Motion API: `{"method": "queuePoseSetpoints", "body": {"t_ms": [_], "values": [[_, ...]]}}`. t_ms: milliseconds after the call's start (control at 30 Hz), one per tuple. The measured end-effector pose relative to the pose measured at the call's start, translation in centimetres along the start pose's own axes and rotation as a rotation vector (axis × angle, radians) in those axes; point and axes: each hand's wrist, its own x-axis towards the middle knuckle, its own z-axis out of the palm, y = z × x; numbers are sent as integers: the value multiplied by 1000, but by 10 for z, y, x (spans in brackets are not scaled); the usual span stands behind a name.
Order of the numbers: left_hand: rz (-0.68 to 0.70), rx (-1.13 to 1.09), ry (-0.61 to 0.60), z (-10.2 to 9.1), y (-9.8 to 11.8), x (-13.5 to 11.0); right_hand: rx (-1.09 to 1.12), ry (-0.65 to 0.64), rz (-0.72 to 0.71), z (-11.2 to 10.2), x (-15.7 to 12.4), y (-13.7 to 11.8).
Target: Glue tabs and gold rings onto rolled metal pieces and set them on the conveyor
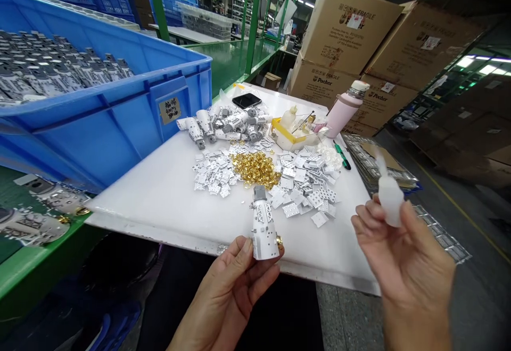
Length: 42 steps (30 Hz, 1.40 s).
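My left hand pinches a white model spacecraft part, tapered, with a grey top and a small gold piece on its right side. It stands nearly upright above the table's front edge. Out to the right, my right hand is raised and closed on a small translucent white squeeze bottle, its blurred nozzle pointing up. Beyond the left hand lie a heap of small gold rings, one pile of white flat plates to the left and another pile of white plates to the right.
A big blue crate full of similar parts stands at left. Finished-looking white parts, a phone, a yellow-rimmed tray, a pink bottle and a green pen lie farther back. Cardboard boxes are stacked behind.
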Motion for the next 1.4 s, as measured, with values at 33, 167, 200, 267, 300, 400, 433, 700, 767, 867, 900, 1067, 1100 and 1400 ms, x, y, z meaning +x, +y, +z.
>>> {"method": "queuePoseSetpoints", "body": {"t_ms": [33, 167, 200, 267, 300, 400, 433, 700, 767, 867, 900, 1067, 1100, 1400], "values": [[17, -3, 16, -1, 3, -1, -76, -2, 8, -14, 9, 3], [119, -53, 131, -10, 21, 1, -804, 62, -198, -64, 37, 25], [155, -66, 173, -13, 27, 1, -979, 90, -246, -72, 41, 30], [233, -78, 243, -17, 39, 2, -1233, 115, -270, -82, 45, 37], [272, -77, 259, -19, 45, 1, -1304, 108, -262, -84, 45, 39], [376, -70, 260, -25, 58, 0, -1371, 136, -343, -79, 39, 39], [401, -76, 257, -27, 61, -1, -1327, 212, -430, -73, 35, 38], [351, -114, 265, -32, 59, -5, -871, -397, -695, 55, -3, 44], [336, -128, 261, -29, 58, -7, -941, -714, -774, 92, 0, 58], [310, -125, 245, -29, 59, -12, -1178, -1017, -994, 125, 12, 81], [303, -116, 245, -30, 59, -13, -1237, -1071, -1047, 131, 16, 88], [326, -71, 258, -35, 61, -13, -1225, -1118, -1080, 136, 29, 105], [327, -73, 252, -35, 61, -13, -1203, -1096, -1063, 135, 29, 105], [298, -114, 209, -30, 56, -8, -857, -844, -425, 116, 15, 72]]}}
